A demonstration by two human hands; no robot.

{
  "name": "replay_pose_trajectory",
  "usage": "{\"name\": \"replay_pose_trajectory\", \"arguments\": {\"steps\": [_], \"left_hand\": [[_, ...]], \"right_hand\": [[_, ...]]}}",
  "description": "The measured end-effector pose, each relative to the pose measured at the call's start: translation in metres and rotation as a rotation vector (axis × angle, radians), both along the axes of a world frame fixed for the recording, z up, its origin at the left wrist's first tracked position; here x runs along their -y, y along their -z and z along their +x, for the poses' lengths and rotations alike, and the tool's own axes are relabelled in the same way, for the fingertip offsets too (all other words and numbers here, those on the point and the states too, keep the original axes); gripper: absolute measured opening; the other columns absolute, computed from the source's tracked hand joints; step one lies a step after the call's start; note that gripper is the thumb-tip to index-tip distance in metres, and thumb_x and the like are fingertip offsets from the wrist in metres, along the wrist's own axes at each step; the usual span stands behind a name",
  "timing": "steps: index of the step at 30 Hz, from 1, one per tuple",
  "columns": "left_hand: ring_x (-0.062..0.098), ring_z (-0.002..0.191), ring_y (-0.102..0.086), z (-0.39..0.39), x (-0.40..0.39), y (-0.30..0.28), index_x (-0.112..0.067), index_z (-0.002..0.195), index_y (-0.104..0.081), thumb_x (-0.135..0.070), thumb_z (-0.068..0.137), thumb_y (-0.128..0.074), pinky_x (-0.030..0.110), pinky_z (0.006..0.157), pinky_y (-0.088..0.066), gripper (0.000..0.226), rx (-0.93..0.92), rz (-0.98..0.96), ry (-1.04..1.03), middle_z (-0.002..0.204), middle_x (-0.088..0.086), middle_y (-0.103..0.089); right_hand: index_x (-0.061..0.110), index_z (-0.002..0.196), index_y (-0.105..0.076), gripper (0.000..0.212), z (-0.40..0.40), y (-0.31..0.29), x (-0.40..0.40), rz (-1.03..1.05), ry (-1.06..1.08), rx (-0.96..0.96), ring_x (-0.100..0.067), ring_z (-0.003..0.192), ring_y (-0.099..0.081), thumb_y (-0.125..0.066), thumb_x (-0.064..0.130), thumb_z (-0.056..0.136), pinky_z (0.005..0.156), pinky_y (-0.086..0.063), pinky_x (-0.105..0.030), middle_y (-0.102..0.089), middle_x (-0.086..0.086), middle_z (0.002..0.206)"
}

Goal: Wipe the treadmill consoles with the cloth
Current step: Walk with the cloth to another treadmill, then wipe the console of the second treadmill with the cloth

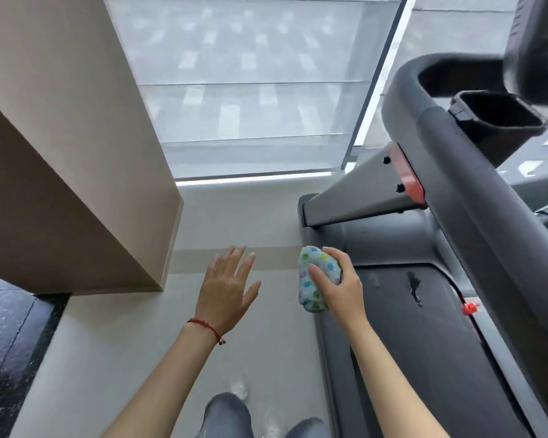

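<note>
The treadmill [440, 311] at right is cut off by the frame edge, and its console [538, 49] in the top right corner is a dark blur with only a corner showing above a black cup holder [500, 121]; no writing can be read anywhere. The right hand [340, 284] is closed around a bunched, dotted cloth [314, 279], thumb across its front, held in the air over the treadmill's front edge, well below the console. The left hand [227, 287], with a red bracelet [208, 327], is spread flat and empty over the pale floor [124, 358].

Bunched pale cloth [314, 279] with coloured dots, beside the grey treadmill console [475, 191].
</note>
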State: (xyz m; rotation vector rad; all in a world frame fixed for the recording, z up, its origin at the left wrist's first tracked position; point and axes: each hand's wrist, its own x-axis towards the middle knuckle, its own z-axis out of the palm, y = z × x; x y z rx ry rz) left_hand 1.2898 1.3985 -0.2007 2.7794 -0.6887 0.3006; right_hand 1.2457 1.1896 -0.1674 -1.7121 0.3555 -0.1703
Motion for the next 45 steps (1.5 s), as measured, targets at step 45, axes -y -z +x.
{"name": "replay_pose_trajectory", "arguments": {"steps": [45], "left_hand": [[0.037,0.126,-0.04,0.33,0.349,-0.296,-0.002,0.125,-0.054,-0.036,0.091,-0.041,0.053,0.1,-0.037,0.05,0.653,-0.384,0.621,0.133,0.021,-0.049]], "right_hand": [[0.023,0.106,-0.053,0.028,0.239,-0.31,0.293,-0.53,0.5,0.65,-0.006,0.086,-0.061,-0.068,0.024,0.082,0.073,-0.055,-0.022,-0.056,0.017,0.093]]}}
